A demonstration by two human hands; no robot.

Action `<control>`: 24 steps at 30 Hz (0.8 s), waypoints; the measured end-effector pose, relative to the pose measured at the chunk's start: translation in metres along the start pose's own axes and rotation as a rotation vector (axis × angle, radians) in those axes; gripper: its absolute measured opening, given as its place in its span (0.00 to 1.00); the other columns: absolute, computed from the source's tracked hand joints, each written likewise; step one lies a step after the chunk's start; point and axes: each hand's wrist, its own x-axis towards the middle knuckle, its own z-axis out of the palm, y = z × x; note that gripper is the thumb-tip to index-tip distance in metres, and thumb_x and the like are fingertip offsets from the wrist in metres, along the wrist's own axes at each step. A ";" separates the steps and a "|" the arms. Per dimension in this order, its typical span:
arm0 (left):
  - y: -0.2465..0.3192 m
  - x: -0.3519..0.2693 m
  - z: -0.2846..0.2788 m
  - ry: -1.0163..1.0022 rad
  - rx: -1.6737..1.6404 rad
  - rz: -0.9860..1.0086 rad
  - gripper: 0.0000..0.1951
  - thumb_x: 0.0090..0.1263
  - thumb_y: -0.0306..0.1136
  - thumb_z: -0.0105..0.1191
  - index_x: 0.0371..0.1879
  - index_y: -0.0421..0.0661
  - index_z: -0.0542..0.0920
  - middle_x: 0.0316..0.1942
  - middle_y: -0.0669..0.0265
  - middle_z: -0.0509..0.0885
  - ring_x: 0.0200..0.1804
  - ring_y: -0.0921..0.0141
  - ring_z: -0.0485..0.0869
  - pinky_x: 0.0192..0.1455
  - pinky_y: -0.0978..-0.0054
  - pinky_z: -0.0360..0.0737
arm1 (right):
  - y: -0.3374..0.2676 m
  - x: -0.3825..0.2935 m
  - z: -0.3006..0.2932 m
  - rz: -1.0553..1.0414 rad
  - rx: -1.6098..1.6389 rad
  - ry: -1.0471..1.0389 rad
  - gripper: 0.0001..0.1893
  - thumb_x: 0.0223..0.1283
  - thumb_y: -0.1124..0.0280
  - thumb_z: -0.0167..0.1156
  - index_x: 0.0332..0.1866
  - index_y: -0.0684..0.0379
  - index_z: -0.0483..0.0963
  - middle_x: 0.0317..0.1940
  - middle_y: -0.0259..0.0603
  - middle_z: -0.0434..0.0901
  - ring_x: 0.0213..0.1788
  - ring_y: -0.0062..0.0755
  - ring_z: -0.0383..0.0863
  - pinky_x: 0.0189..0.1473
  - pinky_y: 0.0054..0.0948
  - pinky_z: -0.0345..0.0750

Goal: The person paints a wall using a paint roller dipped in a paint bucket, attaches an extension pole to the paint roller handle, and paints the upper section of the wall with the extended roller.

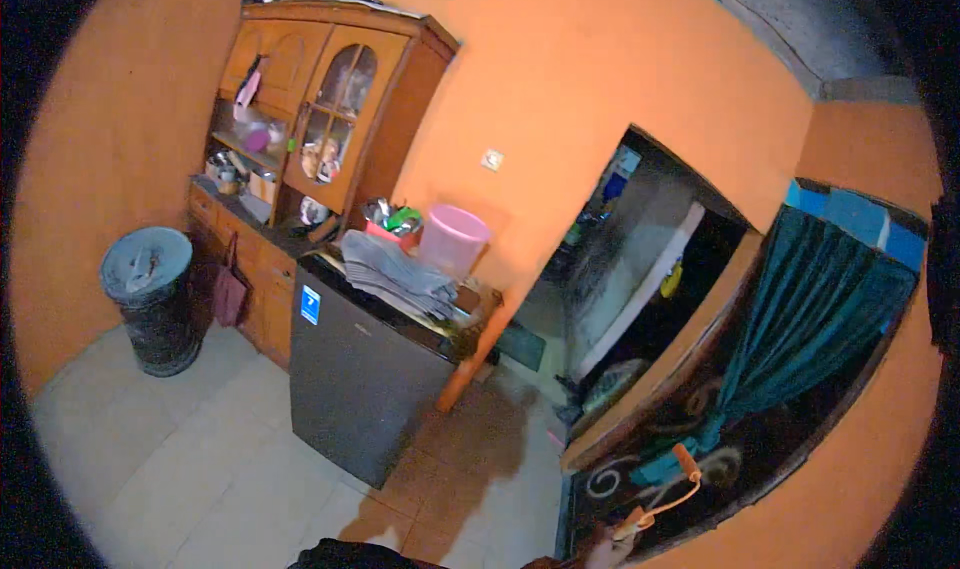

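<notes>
Near the bottom edge, right of centre, my right hand point(616, 545) is closed around the handle of a small paint roller point(686, 462). Its orange-stained frame bends up to a narrow orange roller sleeve, which lies in view over a dark doorway with a teal curtain point(787, 306). Whether the sleeve touches anything there cannot be told. My left hand is out of view. Before me stands a dark grey small refrigerator point(367, 381), with a folded grey cloth point(397, 276), a pink plastic bucket point(454, 239) and a red basket of utensils on top.
A wooden cabinet point(397, 119) stands against the orange wall point(555, 81). Left of it is a dark barrel with a blue-grey lid point(146, 258). An open doorway point(630, 254) leads to a dim room. Pale tiles cover the floor point(180, 449), with a brown-looking patch near the refrigerator.
</notes>
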 end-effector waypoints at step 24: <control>0.015 0.004 -0.021 0.419 1.230 0.613 0.11 0.65 0.40 0.51 0.30 0.44 0.78 0.35 0.58 0.80 0.36 0.55 0.77 0.36 0.61 0.73 | -0.101 -0.054 0.130 0.179 -0.464 0.021 0.34 0.60 0.43 0.49 0.66 0.55 0.63 0.58 0.43 0.69 0.57 0.46 0.67 0.58 0.48 0.64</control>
